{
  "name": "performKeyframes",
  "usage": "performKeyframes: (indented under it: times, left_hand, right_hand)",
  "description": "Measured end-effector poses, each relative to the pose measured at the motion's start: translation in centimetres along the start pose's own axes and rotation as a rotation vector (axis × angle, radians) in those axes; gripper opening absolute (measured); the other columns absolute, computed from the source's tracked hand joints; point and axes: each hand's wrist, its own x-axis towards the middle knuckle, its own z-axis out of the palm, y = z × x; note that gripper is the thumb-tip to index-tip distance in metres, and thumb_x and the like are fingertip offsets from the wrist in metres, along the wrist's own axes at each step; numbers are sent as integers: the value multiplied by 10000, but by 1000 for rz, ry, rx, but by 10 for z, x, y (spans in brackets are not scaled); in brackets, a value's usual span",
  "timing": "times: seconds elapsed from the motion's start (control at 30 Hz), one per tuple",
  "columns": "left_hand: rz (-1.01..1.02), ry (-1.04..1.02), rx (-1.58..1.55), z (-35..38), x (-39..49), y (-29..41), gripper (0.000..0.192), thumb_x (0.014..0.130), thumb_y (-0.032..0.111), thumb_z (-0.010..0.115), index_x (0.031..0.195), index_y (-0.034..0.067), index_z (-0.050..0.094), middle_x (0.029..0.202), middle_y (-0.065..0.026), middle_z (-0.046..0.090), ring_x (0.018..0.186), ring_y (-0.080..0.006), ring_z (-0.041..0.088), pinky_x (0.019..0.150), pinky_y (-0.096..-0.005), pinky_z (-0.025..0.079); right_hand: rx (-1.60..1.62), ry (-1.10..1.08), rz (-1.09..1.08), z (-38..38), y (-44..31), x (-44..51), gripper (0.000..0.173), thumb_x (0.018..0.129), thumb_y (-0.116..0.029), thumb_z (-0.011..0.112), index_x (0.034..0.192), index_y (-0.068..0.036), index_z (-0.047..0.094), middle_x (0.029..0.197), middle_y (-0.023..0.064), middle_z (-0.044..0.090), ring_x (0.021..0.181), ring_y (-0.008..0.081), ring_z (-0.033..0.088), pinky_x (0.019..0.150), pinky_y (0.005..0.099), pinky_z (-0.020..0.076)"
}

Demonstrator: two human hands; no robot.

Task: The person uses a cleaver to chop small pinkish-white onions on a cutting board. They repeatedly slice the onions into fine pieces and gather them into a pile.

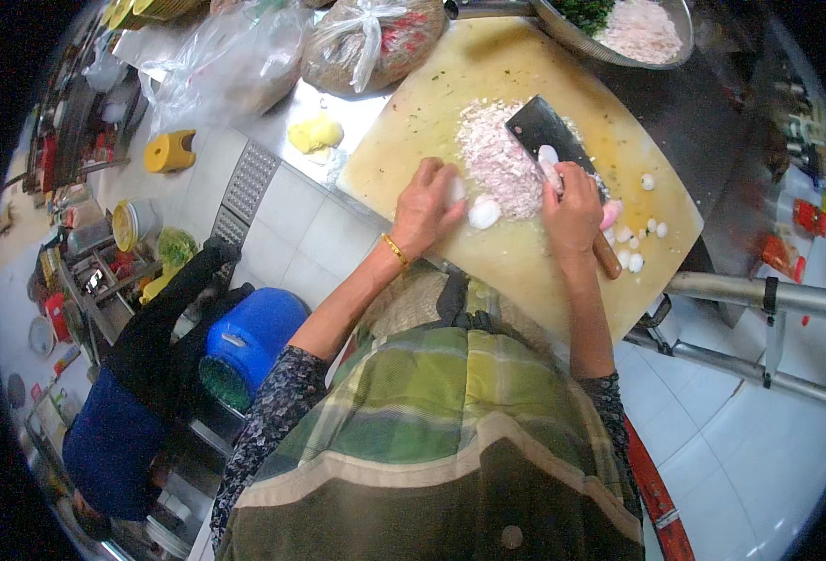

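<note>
A yellowed cutting board (413,140) lies before me with a heap of finely chopped pale pink-white food (501,161) near its middle. My left hand (427,207) is at the left of the heap, its fingers curled around a pale round piece. Just right of it lies a white piece (484,212). My right hand (573,210) pinches pale, elongated pieces (550,165) over the cleaver. The cleaver's dark blade (543,123) rests flat at the heap's right edge, and its wooden handle (606,255) points toward me under or beside my right hand. Small white bulb-like pieces (635,262) and a pink one (611,212) lie nearby.
A metal bowl (686,42) with chopped greens and pale bits stands beyond the board. Filled plastic bags (374,42) and a yellow lump (315,134) are on the metal table at left. A metal rail (722,291) runs at right. Another person (118,428) is at lower left, by a blue barrel (259,336).
</note>
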Motion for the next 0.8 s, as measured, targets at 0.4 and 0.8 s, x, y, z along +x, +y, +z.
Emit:
performKeyframes:
  times: [0.4,0.8]
  left_hand:
    - [15,17,-135,-6,-5,-5,457,713,120,688,1143,31,560,1095,-192,537,954,-358,599,776,-402,532]
    - [26,81,-142,-3,-13,-14,471,684,92,724,1131,48,580,1102,-174,563,924,-310,621,743,-366,543]
  right_hand:
    - [800,-106,502,-3,-20,-3,193,878,-119,672,1023,-3,622,798,53,652,700,92,585,627,269,489]
    - [446,-336,324,30,-80,-17,164,857,-110,643,985,-24,587,816,238,655,724,394,660,616,455,510]
